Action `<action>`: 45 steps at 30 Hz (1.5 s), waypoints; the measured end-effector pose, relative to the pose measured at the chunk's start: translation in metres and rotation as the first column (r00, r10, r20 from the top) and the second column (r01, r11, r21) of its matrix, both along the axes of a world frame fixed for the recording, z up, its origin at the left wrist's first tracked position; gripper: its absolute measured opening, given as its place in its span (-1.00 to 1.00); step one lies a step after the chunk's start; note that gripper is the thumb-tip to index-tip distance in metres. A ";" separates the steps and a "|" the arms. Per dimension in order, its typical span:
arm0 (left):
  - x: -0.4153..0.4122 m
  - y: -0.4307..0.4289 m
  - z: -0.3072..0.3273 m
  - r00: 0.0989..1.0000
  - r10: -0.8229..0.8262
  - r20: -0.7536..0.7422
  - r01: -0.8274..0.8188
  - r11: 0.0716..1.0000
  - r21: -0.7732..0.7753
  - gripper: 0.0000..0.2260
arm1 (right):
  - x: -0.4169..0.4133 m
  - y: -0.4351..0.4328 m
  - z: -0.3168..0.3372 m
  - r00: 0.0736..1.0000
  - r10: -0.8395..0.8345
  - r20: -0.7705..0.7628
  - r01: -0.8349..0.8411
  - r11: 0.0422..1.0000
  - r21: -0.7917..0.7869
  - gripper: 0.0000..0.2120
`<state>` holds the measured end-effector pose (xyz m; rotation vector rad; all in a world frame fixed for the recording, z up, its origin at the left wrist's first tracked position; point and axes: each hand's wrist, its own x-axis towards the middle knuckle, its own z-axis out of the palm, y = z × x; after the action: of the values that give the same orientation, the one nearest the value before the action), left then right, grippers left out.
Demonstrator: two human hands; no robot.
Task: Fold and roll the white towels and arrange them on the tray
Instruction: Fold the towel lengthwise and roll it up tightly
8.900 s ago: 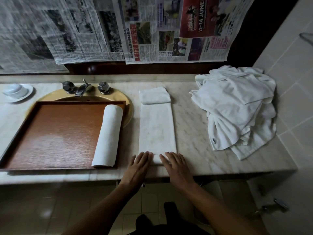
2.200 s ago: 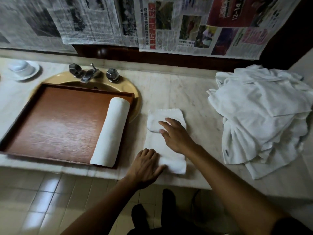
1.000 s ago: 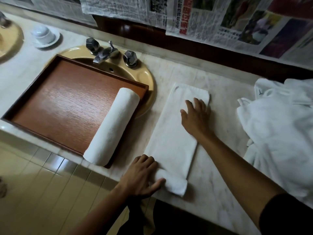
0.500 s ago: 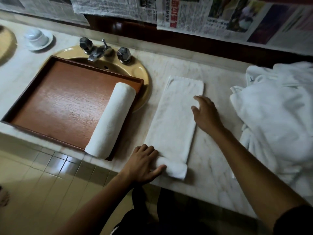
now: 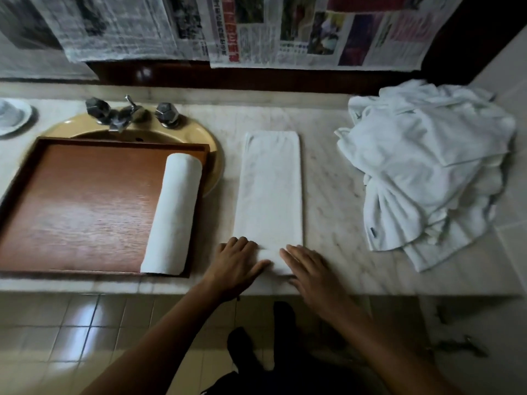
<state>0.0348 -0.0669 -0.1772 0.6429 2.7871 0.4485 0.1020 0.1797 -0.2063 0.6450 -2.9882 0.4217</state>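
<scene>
A white towel folded into a long strip point(image 5: 271, 189) lies flat on the marble counter, running away from me. Its near end is turned up into a small roll. My left hand point(image 5: 236, 263) rests on the left part of that roll, fingers forward and thumb across it. My right hand point(image 5: 309, 266) lies flat on the right part with straight fingers. A finished rolled towel point(image 5: 172, 215) lies along the right side of the brown wooden tray point(image 5: 82, 206).
A heap of loose white towels point(image 5: 425, 172) fills the counter's right end. The tray sits over a yellow basin point(image 5: 196, 132) with a metal tap point(image 5: 125, 114). A white cup on a saucer point(image 5: 11, 116) stands far left. Newspapers cover the back wall.
My right hand has come back from the far part of the strip to its rolled near end, beside my left hand. The strip lies flat at full length.
</scene>
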 end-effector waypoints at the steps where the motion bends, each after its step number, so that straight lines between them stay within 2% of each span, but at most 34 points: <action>1: 0.000 -0.008 0.002 1.000 0.007 0.004 -0.007 1.000 0.006 -0.38 | 0.000 0.000 0.000 1.000 -0.003 -0.024 0.003 1.000 -0.007 -0.36; 5: 0.009 -0.032 0.009 0.992 0.126 -0.033 -0.123 0.989 0.079 -0.43 | 0.003 -0.003 0.005 1.000 -0.030 -0.006 0.030 0.998 -0.047 -0.30; 8: 0.021 -0.026 0.014 0.976 0.172 -0.132 -0.148 0.973 0.175 -0.50 | 0.002 -0.002 0.006 0.993 -0.053 0.101 0.064 0.992 -0.105 -0.30; 12: 0.039 -0.020 0.008 0.972 -0.048 -0.228 0.072 0.992 0.099 -0.51 | 0.000 -0.006 0.019 0.983 -0.083 0.162 0.107 0.984 -0.144 -0.42; 15: 0.035 -0.023 -0.005 0.957 -0.141 -0.253 0.156 0.987 0.044 -0.52 | -0.003 -0.005 0.028 0.972 -0.117 0.204 0.157 0.968 -0.194 -0.46; 19: 0.010 -0.033 -0.008 0.971 -0.184 -0.152 0.198 0.977 0.077 -0.53 | -0.013 -0.001 0.028 0.947 -0.160 0.280 0.231 0.942 -0.243 -0.55; 23: -0.004 -0.035 0.000 0.992 -0.129 0.006 0.127 0.981 0.147 -0.53 | -0.023 0.000 0.029 0.943 -0.200 0.268 0.256 0.947 -0.195 -0.50; 27: -0.011 -0.038 0.005 0.990 -0.132 -0.059 0.138 0.982 0.126 -0.61 | -0.028 -0.002 0.026 0.937 -0.218 0.271 0.280 0.936 -0.214 -0.54; 33: -0.019 -0.045 0.005 0.995 -0.091 -0.033 0.092 0.995 0.048 -0.50 | -0.036 0.005 0.032 0.925 -0.224 0.308 0.301 0.925 -0.233 -0.52; 36: -0.022 -0.043 0.005 0.997 -0.007 0.076 -0.006 0.987 0.163 -0.54 | -0.038 0.008 0.034 0.909 -0.235 0.343 0.329 0.911 -0.248 -0.53; 38: -0.022 -0.041 0.003 0.989 0.050 0.139 -0.087 0.960 0.268 -0.56 | -0.039 0.009 0.035 0.900 -0.252 0.356 0.371 0.872 -0.319 -0.68; 41: -0.023 -0.038 0.002 0.976 0.116 0.187 -0.176 0.920 0.349 -0.54 | -0.037 0.007 0.038 0.923 -0.263 0.281 0.360 0.851 -0.382 -0.79; 45: -0.026 -0.037 0.003 0.962 0.146 0.231 -0.225 0.902 0.369 -0.52 | -0.021 -0.014 0.038 0.975 -0.220 -0.026 0.205 0.941 -0.271 -0.67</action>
<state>0.0091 -0.1037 -0.1745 0.3777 2.5922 1.0713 0.0808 0.1657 -0.1683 0.3004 -2.8313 0.7576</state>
